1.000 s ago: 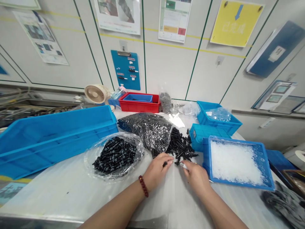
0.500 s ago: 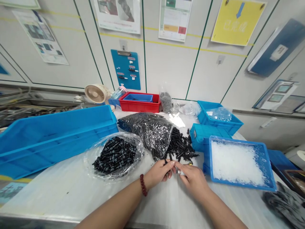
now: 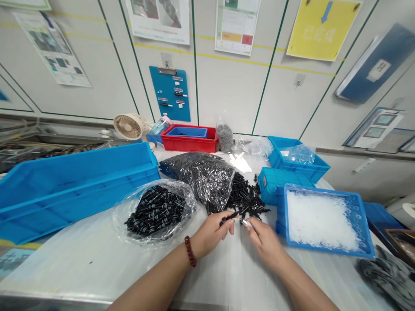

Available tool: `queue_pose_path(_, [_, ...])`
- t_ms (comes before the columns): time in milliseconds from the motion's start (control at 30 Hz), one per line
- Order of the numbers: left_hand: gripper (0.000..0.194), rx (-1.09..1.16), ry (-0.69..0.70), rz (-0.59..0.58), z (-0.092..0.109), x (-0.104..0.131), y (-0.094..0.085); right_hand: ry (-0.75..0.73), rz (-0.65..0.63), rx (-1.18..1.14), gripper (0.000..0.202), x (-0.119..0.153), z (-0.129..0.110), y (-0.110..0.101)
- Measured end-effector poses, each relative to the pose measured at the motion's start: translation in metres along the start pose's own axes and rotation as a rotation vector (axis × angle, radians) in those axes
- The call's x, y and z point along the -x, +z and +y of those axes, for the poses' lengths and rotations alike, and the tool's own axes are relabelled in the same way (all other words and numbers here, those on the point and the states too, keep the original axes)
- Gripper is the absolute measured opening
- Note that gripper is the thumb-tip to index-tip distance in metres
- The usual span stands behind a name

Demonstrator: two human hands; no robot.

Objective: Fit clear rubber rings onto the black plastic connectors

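My left hand [image 3: 214,230] is closed on a slim black plastic part [image 3: 229,218], which points up and to the right. Close by on the right, my right hand [image 3: 263,239] grips a small silver-white cylindrical tool [image 3: 247,223] with a dark tip. A small gap separates the two hands. Just beyond them lies a loose pile of similar black parts [image 3: 248,196], spilling from a clear plastic bag [image 3: 207,179]. Left of my hands, an open clear bag [image 3: 191,207] holds black parts with pale rings [image 3: 158,211].
At right stands a blue bin [image 3: 327,252] of small white translucent rings [image 3: 324,222]. A long blue bin [image 3: 78,181] occupies the left side. Toward the wall are a red bin [image 3: 189,146], a fan [image 3: 129,126] and a blue crate [image 3: 300,166]. Grey cloth [image 3: 385,276] lies at far right.
My hands have moved apart from touching. The black part now shows in my left hand, tilted up to the right, and the tool's tip has drawn away from it.
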State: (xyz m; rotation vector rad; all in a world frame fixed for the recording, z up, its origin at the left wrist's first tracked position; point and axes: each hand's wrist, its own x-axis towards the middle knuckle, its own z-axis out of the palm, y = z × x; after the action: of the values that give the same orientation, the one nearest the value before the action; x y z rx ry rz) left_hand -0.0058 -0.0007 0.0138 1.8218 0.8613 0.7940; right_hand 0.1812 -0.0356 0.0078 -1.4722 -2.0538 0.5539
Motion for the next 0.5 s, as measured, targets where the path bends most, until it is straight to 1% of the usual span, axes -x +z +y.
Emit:
queue_pose_path(100, [0.031,-0.097,0.091,0.025,0.0014,-0.0002,-0.0025,0.02,-0.017,-0.011,0.023,-0.0003,0.0001,-0.0013])
queue_pose_path(167, [0.031,-0.131,0.111,0.04,0.0025,0.0,-0.004,0.019,-0.022,-0.017,0.024,-0.0003,0.0001,-0.0021])
queue_pose_path(233, [0.028,-0.123,0.08,0.056,0.004,0.0007,-0.005,0.018,-0.028,-0.011,0.024,-0.0002,0.0008,-0.0023])
queue_pose_path(300, [0.02,-0.11,0.03,0.087,0.0055,0.0013,-0.0054,0.027,-0.039,0.018,0.025,-0.0002,0.0021,-0.0019])
queue_pose_path(367, [0.011,-0.094,-0.011,0.095,0.006,0.0017,-0.0052,0.043,-0.055,0.051,0.024,-0.0001,0.003,-0.0013])
queue_pose_path(500, [0.008,-0.058,-0.041,0.029,0.0034,0.0016,-0.0039,0.044,-0.092,0.083,0.022,0.0004,0.0011,-0.0011])
